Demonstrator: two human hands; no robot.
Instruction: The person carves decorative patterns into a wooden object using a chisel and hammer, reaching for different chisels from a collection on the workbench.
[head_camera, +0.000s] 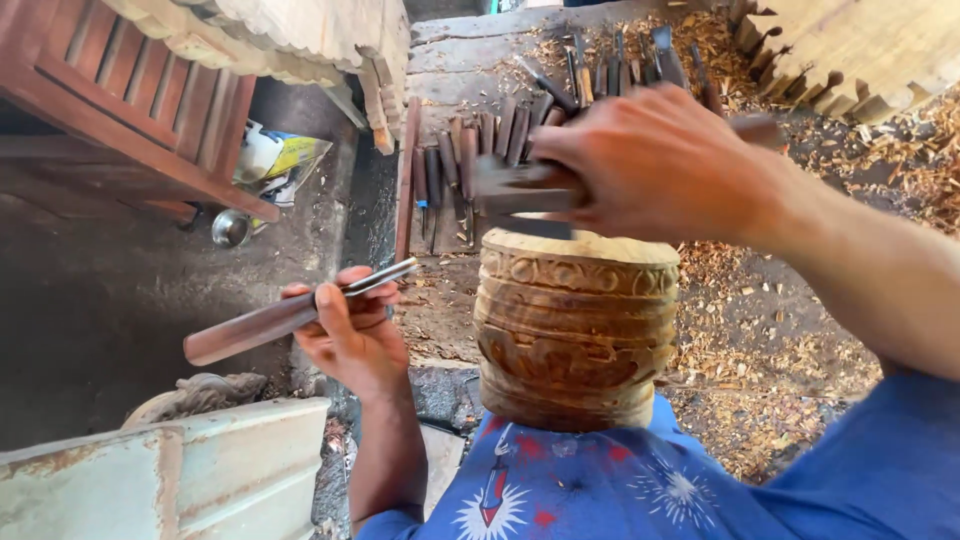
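Gripping wooden-handled chisel, left hand clenched round shaft beside carved wooden block (upright against lap). Right hand clasps blurred mallet above block top. Row of chisels lies beyond; no containers discernible.

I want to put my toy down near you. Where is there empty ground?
Bare dark floor lies left of the left hand holding a chisel, below the red wooden frame. Crowded: the row of chisels behind the carved wooden block, under the right hand, and the wood shavings at right.
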